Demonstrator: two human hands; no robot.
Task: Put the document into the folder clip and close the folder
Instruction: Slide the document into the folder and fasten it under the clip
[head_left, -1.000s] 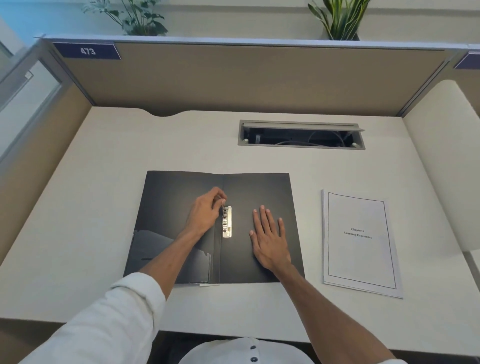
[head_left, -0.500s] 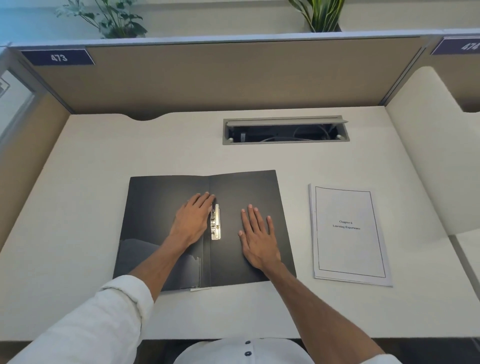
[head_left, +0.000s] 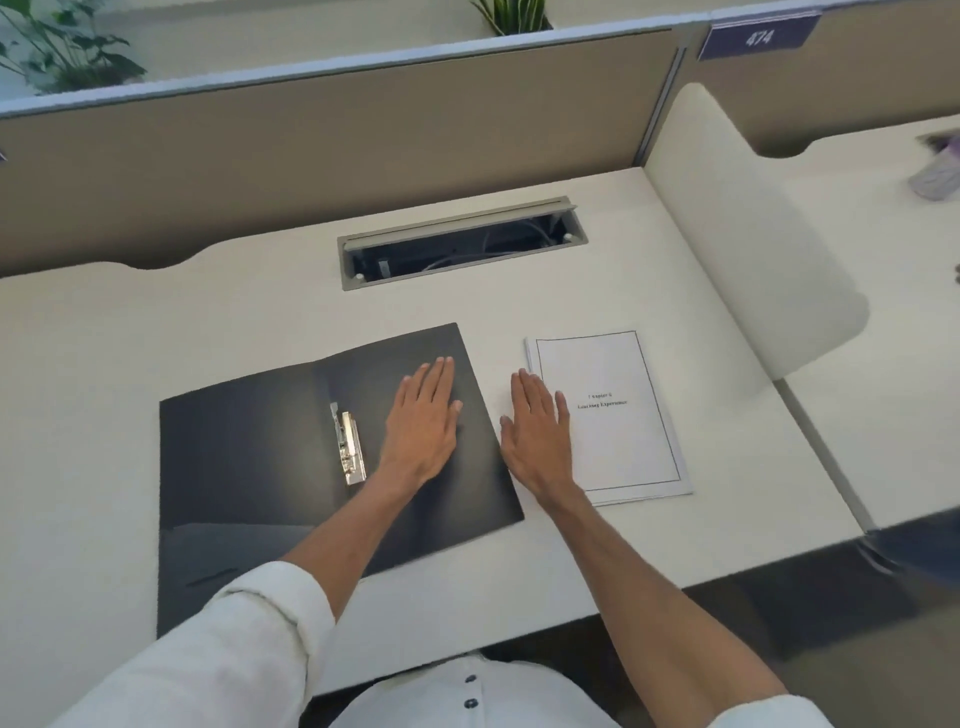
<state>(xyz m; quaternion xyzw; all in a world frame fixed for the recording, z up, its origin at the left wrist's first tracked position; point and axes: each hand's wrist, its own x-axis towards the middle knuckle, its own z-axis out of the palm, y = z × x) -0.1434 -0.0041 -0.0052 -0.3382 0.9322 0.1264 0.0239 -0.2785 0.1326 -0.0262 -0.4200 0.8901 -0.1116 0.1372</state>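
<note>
1. Head view: your left hand (head_left: 423, 421) lies flat, palm down, on the right-hand leaf of the open black folder (head_left: 249, 467), fingers spread and straight; that grip is open and holds nothing.
2. The metal folder clip (head_left: 348, 449) sits on the folder's spine fold, just left of your left wrist and apart from it. Its lever looks raised, though the blur makes this hard to tell.
3. Your right hand (head_left: 537, 431) is also flat and open, empty, over the white bench (head_left: 104, 364) in the gap between the folder's right edge and the document (head_left: 618, 441).
4. The document lies flat on the bench just to the right of your right hand, cover page up with a thin black border. Your outer fingers reach its left edge; whether they press on it cannot be told.
5. Both grips are side by side, close but not touching.
6. Beyond your fingertips, the bench has a cable slot (head_left: 462, 241) with its lid lifted.
</note>
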